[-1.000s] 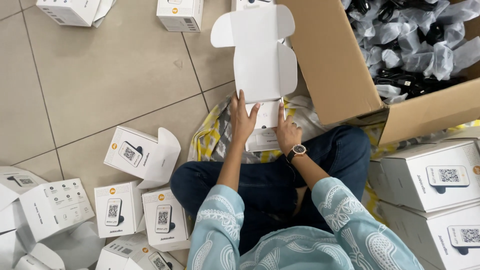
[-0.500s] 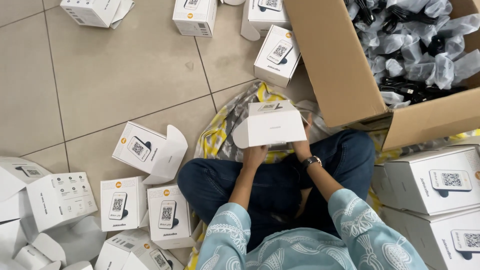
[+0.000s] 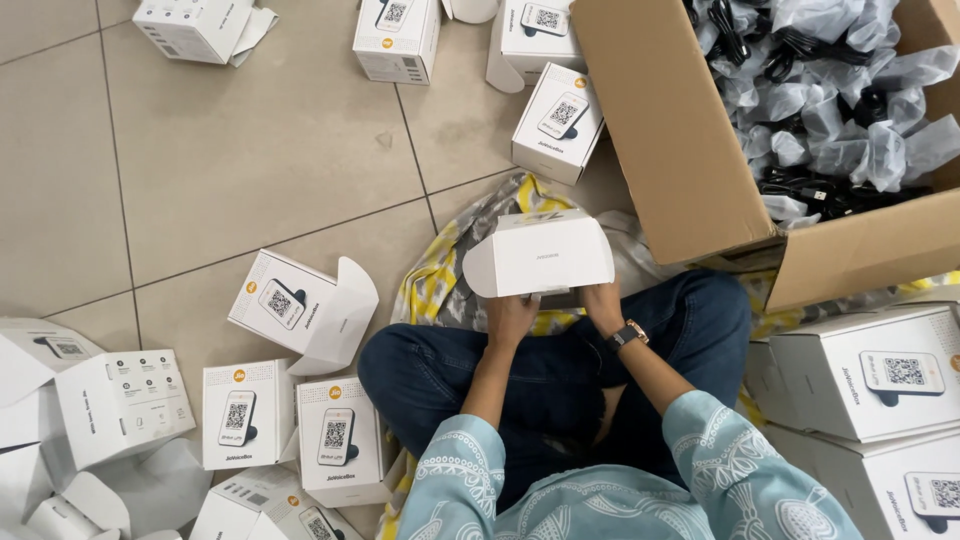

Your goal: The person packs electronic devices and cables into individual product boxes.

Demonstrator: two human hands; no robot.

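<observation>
I sit cross-legged on the floor and hold a small white cardboard box over my lap, its lid folded down toward me. My left hand grips the box's near left underside. My right hand, with a wristwatch on the wrist, grips its near right underside. Beneath the box lies a yellow and grey patterned cloth.
A large brown carton full of plastic-wrapped black cables stands at the right. Several white product boxes lie on the tiled floor to my left, ahead and at my right.
The flat white box blank that I held open a second ago has been folded into a closed box and brought down nearer to my lap.
</observation>
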